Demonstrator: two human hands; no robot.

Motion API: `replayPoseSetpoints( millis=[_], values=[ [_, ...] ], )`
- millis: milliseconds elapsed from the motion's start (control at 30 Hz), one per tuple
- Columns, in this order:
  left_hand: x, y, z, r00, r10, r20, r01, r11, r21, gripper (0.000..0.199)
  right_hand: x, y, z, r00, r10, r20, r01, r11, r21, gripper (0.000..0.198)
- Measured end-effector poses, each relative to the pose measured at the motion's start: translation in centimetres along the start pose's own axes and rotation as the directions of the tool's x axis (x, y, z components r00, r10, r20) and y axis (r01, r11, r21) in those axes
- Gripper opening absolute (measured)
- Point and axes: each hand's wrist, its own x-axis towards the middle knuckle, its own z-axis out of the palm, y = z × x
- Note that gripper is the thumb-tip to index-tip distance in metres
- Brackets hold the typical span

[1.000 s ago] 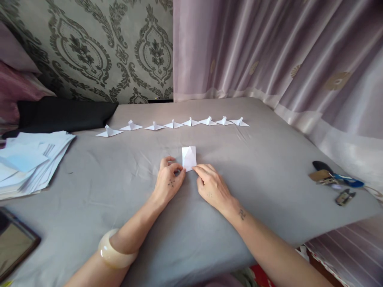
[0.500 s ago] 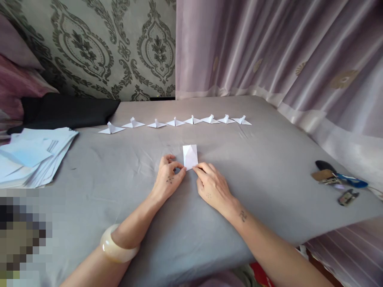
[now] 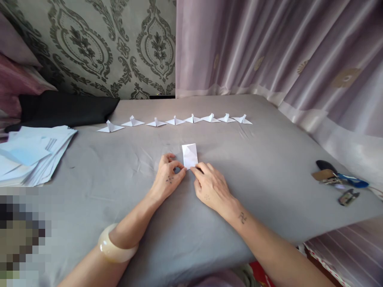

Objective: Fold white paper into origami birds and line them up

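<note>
You bend over a small folded paper (image 3: 190, 155) on a gray cloth (image 3: 119, 171), both hands at its near edge. The paper lies directly before you, its near corners at your fingertips and its far end uncovered, with creases showing across its face. Your left hand (image 3: 168, 175) is drawn narrow, thumb and forefinger pinched together on the near left corner. Your right hand (image 3: 212, 185) sets its fingertips on the near right corner, fingers close together; whether it grips or only presses, one cannot tell. A pale bangle (image 3: 116, 245) circles your left forearm.

Beyond the paper, well apart from your hands, eight white folded figures (image 3: 193, 119) stand in a row, wings spread to the sides. To your left sits a loose stack of sheets (image 3: 38, 155), with a black cover (image 3: 66, 109) behind it; an object (image 3: 20, 231) nearer you is blurred out. Keys (image 3: 330, 178) lie far to your right, a small metal tool (image 3: 348, 197) just beside them. Patterned wallpaper (image 3: 157, 50) and a mauve curtain (image 3: 227, 48) form the backdrop.
</note>
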Motion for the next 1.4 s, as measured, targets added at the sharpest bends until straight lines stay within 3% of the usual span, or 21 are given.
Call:
replayPoseSetpoints(
  millis=[167, 367, 1000, 1233, 1400],
  values=[
    [0.3, 0.0, -0.5, 0.998, -0.070, -0.001, 0.070, 0.997, -0.028, 0.016, 0.1, -0.2, -0.5, 0.999, -0.012, 0.046, 0.013, 0.999, -0.030, 0.037],
    [0.9, -0.6, -1.3, 0.977, -0.193, -0.094, 0.180, 0.975, -0.133, 0.019, 0.2, -0.3, -0.9, 0.998, -0.037, 0.059, 0.040, 0.998, -0.047, 0.038],
    [1.2, -0.6, -1.1, 0.980, -0.163, -0.113, 0.147, 0.980, -0.132, 0.018, 0.7, -0.8, -1.6, 0.990, -0.052, 0.132, 0.060, 0.997, -0.055, 0.030],
    [1.5, -0.3, -1.5, 0.991, -0.102, -0.088, 0.100, 0.995, -0.024, 0.016, 0.6, -1.1, -1.7, 0.989, -0.059, 0.135, 0.063, 0.998, -0.026, 0.032],
    [1.6, -0.9, -1.2, 0.983, 0.181, 0.013, -0.182, 0.983, 0.019, 0.022, 0.1, 0.0, -1.5, 0.989, -0.090, 0.117, 0.088, 0.996, 0.021, 0.034]
  ],
)
